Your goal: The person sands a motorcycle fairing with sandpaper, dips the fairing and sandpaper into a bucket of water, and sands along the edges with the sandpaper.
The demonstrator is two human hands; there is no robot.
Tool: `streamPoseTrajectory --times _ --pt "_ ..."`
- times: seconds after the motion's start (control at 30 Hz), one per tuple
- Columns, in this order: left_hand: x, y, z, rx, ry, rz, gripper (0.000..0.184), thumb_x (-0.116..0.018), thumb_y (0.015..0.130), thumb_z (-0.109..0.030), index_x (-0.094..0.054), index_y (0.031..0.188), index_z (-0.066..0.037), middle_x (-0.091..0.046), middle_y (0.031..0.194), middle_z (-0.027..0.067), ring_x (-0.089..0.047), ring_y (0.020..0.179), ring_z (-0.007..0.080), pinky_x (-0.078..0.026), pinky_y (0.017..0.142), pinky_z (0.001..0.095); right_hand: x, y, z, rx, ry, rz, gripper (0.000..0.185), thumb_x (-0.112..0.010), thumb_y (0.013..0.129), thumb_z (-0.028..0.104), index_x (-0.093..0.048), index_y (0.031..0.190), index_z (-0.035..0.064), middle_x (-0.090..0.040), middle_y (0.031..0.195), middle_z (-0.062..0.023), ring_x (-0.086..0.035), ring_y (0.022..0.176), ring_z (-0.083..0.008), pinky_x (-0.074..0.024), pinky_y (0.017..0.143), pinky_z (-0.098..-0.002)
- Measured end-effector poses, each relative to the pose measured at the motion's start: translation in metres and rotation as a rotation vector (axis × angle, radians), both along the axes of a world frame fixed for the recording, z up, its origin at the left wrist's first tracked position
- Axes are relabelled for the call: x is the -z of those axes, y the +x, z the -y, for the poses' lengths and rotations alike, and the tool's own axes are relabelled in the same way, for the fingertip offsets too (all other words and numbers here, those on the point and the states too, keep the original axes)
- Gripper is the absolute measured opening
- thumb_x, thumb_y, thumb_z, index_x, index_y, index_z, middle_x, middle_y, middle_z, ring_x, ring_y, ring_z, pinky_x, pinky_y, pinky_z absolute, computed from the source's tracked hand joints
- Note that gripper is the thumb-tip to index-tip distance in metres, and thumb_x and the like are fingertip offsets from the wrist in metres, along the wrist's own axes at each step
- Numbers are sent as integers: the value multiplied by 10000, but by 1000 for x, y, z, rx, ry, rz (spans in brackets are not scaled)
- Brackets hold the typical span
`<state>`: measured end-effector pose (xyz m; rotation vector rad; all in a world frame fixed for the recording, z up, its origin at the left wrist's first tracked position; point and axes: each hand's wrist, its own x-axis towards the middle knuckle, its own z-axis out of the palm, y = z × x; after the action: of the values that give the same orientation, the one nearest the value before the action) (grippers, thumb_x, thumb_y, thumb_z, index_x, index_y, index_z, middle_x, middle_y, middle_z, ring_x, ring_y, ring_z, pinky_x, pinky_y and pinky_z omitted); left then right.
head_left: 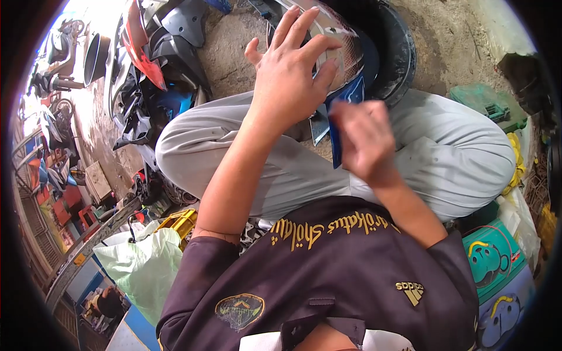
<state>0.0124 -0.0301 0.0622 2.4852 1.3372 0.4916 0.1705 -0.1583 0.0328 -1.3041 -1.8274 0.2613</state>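
A glossy panel (pixel 342 47), blue toward its lower end with a brown-and-white patterned, reflective upper part, stands tilted between my knees. It looks like a piece of motorcycle bodywork. My left hand (pixel 293 64) lies across its upper left side, fingers spread apart and slightly bent, with the thumb against the surface. Close to the panel's blue lower edge (pixel 336 140) is my right hand (pixel 366 137), smeared by motion. Its fingers look curled, but whether anything is in them cannot be made out. Right behind the panel sits a black tub (pixel 404 52).
Black, grey and red fairing pieces (pixel 146 64) are piled at the upper left. A pale green bag (pixel 143 263) and a yellow crate (pixel 178 225) stand at my left. At my right are a teal case (pixel 494 257) and a green basket (pixel 480 102). My legs are folded around the work.
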Motion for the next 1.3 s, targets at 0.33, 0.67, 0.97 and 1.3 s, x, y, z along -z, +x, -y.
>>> streamPoseTrajectory --times 0.33,0.67,0.97,1.3 --pt "0 -2 2 6 15 6 302 -712 985 -330 -779 1277 -288 -489 1715 49 -347 1645 309 -196 1205 726 9 3 -4 81 -37 -58 184 -700 912 -40 -768 1083 -33 -794 1108 -141 -672 914 -333 -559 835 -423" --pt "1 -2 3 6 35 17 300 -743 974 -318 -787 1269 -286 -506 1704 51 -371 1633 306 -199 1205 717 40 17 -11 259 -159 -152 225 -725 884 8 -775 1102 -18 -779 1192 -127 -697 959 -342 -571 838 -424" --pt "4 -2 -1 5 49 15 288 -737 974 -317 -803 1253 -290 -521 1693 38 -365 1636 296 -215 1202 705 20 1 -9 181 -39 -113 225 -748 862 -59 -771 1083 -19 -802 1167 -103 -679 896 -326 -568 802 -413" --pt "13 -9 -15 115 -24 197 274 -750 971 -332 -832 1214 -233 -529 1668 128 -379 1606 398 -279 1187 649 11 -2 -8 19 107 -135 269 -840 828 -42 -780 1090 -22 -801 1200 -111 -696 947 -329 -582 822 -406"
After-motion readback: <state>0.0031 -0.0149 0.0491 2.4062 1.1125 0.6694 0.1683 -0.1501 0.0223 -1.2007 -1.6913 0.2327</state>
